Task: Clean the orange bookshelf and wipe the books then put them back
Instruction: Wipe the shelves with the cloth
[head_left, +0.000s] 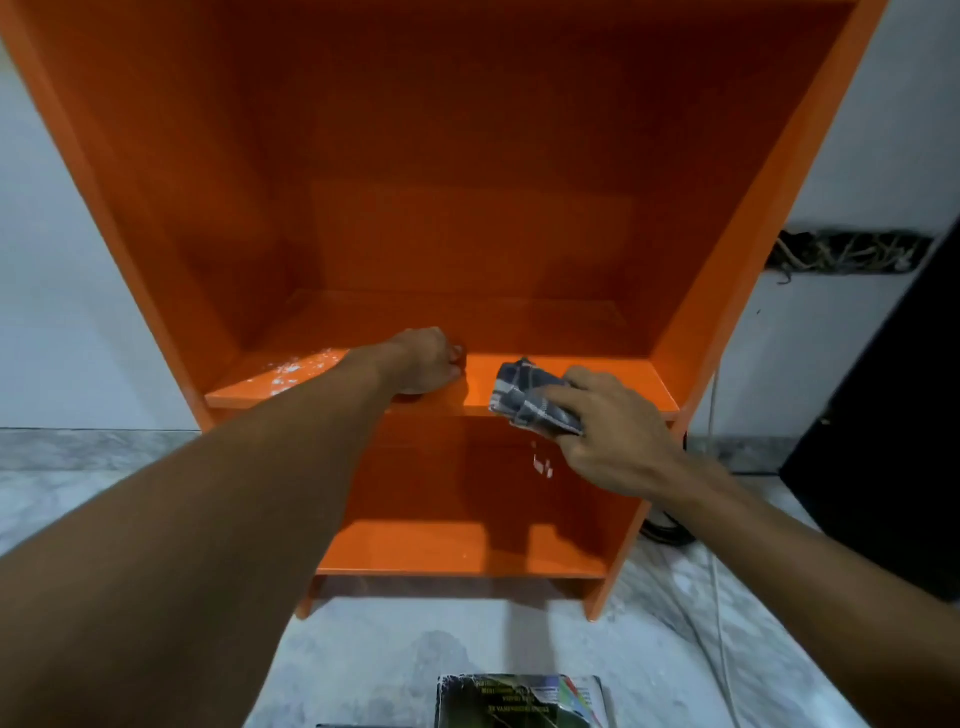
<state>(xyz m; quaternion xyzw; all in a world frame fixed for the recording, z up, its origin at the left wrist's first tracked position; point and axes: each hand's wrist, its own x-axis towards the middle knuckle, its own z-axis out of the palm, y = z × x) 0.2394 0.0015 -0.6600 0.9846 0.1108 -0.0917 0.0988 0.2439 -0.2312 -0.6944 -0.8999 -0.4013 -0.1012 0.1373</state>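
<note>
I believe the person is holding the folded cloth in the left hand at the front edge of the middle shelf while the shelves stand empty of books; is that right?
Not quite: the head view shows the folded cloth in the right hand, not the left. The left hand rests on the middle shelf without it. The rest holds: the cloth is at that shelf's front edge, and no books stand on the visible shelves.

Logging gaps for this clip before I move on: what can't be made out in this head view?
- Left hand: curled fingers hide whether it holds anything on the shelf.
- Cloth: right hand covers its near end.
- Book on the floor: cut off by the bottom edge, cover print too blurred to read.
- Bookshelf top: beyond the upper edge.
- Dark object at right: cut by the frame edge, unidentifiable.
</note>
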